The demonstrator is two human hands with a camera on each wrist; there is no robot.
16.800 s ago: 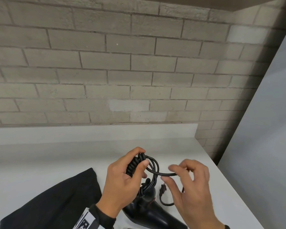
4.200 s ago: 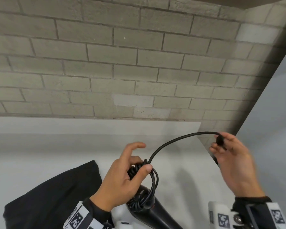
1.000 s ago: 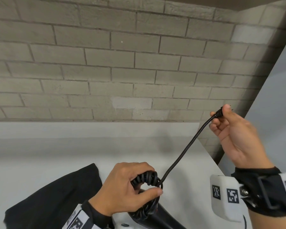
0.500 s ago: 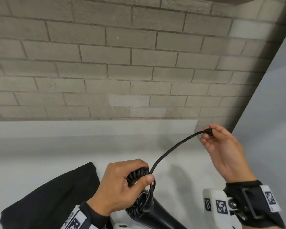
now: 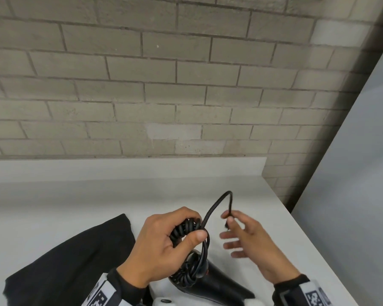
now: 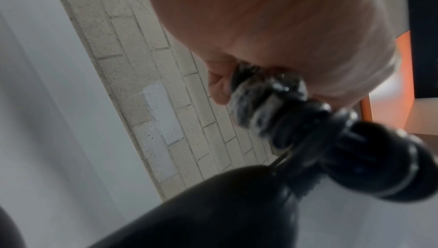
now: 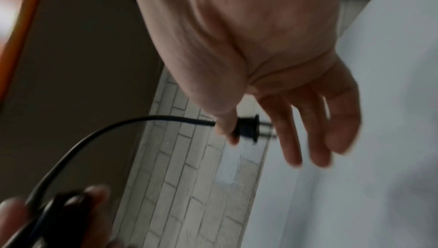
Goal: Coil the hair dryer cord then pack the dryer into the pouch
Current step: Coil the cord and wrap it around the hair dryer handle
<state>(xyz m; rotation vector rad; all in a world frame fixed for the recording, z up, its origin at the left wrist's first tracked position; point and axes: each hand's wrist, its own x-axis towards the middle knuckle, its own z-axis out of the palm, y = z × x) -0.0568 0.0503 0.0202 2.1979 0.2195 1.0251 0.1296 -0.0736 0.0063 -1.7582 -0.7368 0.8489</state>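
Observation:
My left hand (image 5: 175, 237) grips the bundled black coiled cord (image 5: 185, 229) just above the black hair dryer (image 5: 210, 286), which lies on the white counter (image 5: 53, 206) at the bottom centre. The straight end of the cord (image 5: 217, 206) arches up and over to my right hand (image 5: 241, 230). Thumb and forefinger pinch the plug (image 7: 246, 127) there, while the other fingers (image 7: 315, 132) are spread loosely. In the left wrist view the coiled cord (image 6: 279, 106) sits under my curled fingers, with the dryer body (image 6: 213, 214) below. The black pouch (image 5: 75, 257) lies flat to the left of the dryer.
A brick wall (image 5: 164, 85) rises behind the counter's low white backsplash (image 5: 119, 168). The counter's right edge (image 5: 307, 239) runs diagonally beside a grey panel (image 5: 352, 173). Bare counter surface stretches behind the hands and to the left.
My right hand has come down and in from the upper right with the plug, close to my left hand. The cord end now forms a short arch instead of a long stretched line.

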